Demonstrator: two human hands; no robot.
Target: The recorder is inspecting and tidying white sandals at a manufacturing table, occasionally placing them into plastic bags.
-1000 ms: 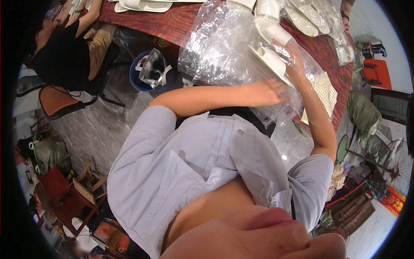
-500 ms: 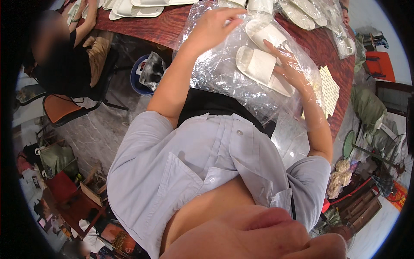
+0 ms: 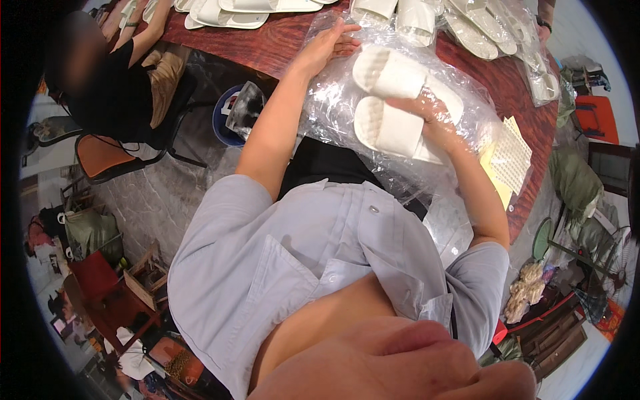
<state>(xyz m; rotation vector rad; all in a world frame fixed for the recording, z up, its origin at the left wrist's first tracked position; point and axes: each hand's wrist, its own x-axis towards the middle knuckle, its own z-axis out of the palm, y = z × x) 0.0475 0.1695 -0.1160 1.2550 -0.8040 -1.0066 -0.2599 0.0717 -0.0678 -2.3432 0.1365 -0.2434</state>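
Note:
A pair of white open-toed slippers lies side by side, tilted, over a large clear plastic bag: the far slipper [image 3: 390,70] and the near slipper [image 3: 393,127]. My right hand [image 3: 427,113] is closed on the slippers, its fingers reaching between the two. Glossy film shows around that wrist, but I cannot tell whether the whole hand is inside the bag. At the far left of the clear plastic bag [image 3: 330,117], my left hand [image 3: 330,48] is open, fingers stretched toward the slippers, touching or just above the film.
More white slippers [image 3: 417,20] stand along the far side of the dark red table [image 3: 220,41]; some are bagged at the right [image 3: 543,83]. Yellowish textured sheets [image 3: 510,157] lie by my right forearm. A seated person [image 3: 100,100] works at the left, near a blue bin [image 3: 223,123].
The slippers and my right hand have shifted left, and the right fingers have closed more around the pair. My left hand has moved slightly down, its fingers straighter.

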